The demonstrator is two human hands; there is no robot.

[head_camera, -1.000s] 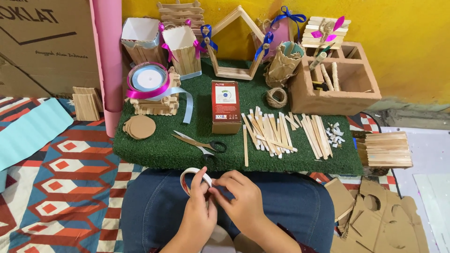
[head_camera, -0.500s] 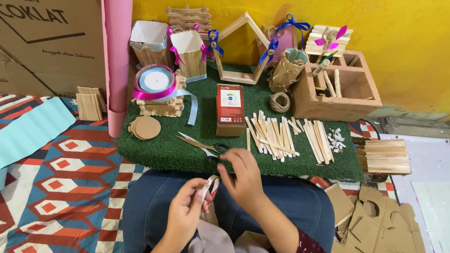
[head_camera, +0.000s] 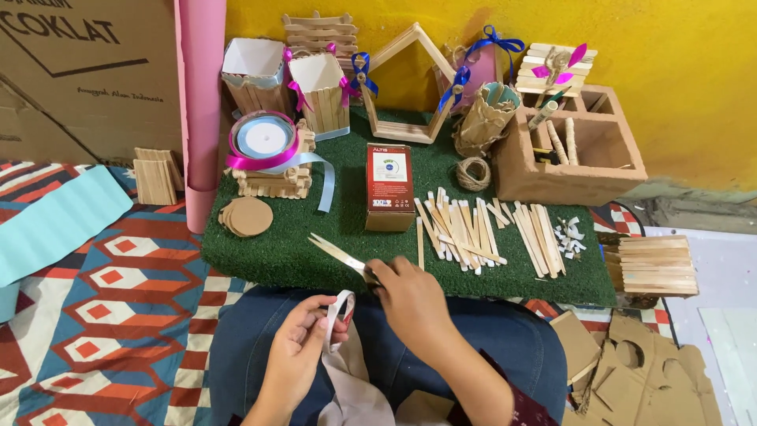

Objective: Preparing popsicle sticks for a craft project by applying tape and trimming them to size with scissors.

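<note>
My left hand (head_camera: 300,347) holds a small roll of white tape (head_camera: 341,315) upright over my lap. My right hand (head_camera: 410,296) reaches forward to the near edge of the green turf board (head_camera: 260,252) and closes on the handles of the scissors (head_camera: 341,254), whose blades point up and left on the turf. Just beyond my right hand lies a loose pile of wooden craft sticks (head_camera: 465,225).
On the turf board stand a red-brown box (head_camera: 389,185), ribbon spools (head_camera: 264,142), stick-built holders (head_camera: 327,91), a stick house frame (head_camera: 410,87), a twine ball (head_camera: 473,173) and cardboard discs (head_camera: 246,215). A wooden compartment box (head_camera: 579,150) sits right; stacked sticks (head_camera: 654,264) and cardboard scraps (head_camera: 646,371) beside it.
My right hand left the tape roll and moved forward onto the scissors' handles. My left hand kept the tape roll, now turned upright.
</note>
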